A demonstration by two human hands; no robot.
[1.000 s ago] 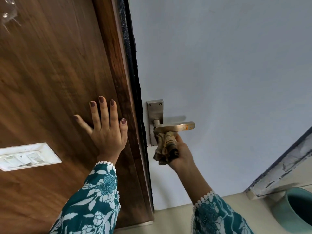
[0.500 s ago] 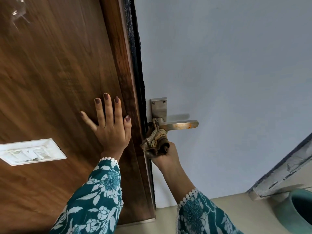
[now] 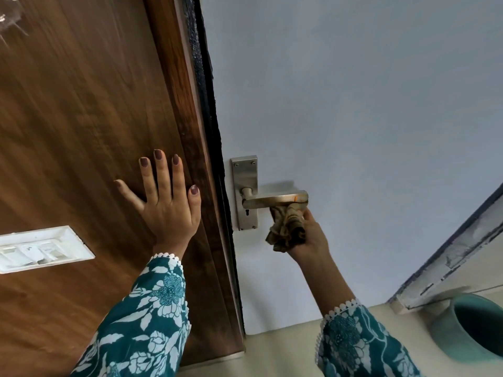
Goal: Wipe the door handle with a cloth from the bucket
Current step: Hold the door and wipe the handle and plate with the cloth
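Observation:
A metal lever door handle [image 3: 275, 200] on a steel backplate [image 3: 245, 183] sticks out from the pale blue door [image 3: 353, 104]. My right hand [image 3: 310, 235] is shut on a bunched tan cloth [image 3: 287, 227], pressed up against the underside of the lever near its free end. My left hand [image 3: 166, 197] lies flat with fingers spread on the brown wooden panel [image 3: 81, 118], left of the door edge. The teal bucket [image 3: 471, 327] stands on the floor at the lower right, only partly in view.
A white switch plate [image 3: 40, 248] is set in the wooden panel at the left. A dark rough strip [image 3: 206, 91] runs between panel and door. A worn white frame edge [image 3: 449, 257] slants above the bucket. Beige floor [image 3: 285, 355] lies below.
My right hand has slid the cloth from the lever's base by the backplate out to the right, toward the lever's free end. My left hand has stayed flat on the wood.

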